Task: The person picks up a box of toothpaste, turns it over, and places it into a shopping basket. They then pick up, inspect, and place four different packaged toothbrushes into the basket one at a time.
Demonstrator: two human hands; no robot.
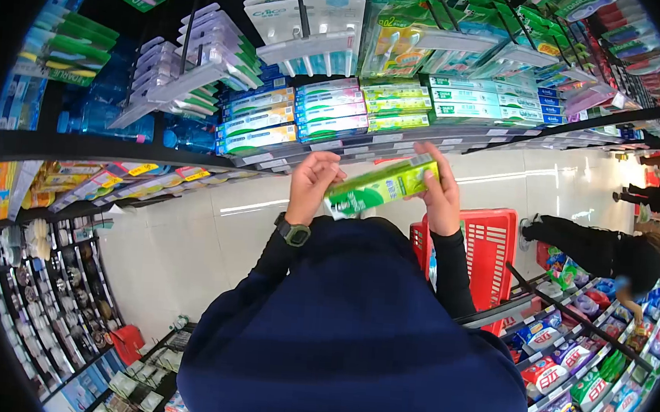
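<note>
In the head view, just above the middle of the frame, both hands are clamped on a green toothpaste box (383, 185), which lies slanted, its right end higher. The left hand (312, 183) grips the lower, left end of the box, with a dark watch (294, 233) on that wrist; the right hand (439, 192) wraps the upper, right end, fingers curled over the top edge. The two hands are apart, one at each end of the box. Just below the right forearm, right of centre, stands a red shopping basket (488, 248). Across the top of the frame run shelves (396, 138) stocked with boxed toothpaste and hanging toothbrush packs. At the right edge another person (610, 252) in dark clothes bends toward the lower shelves.
</note>
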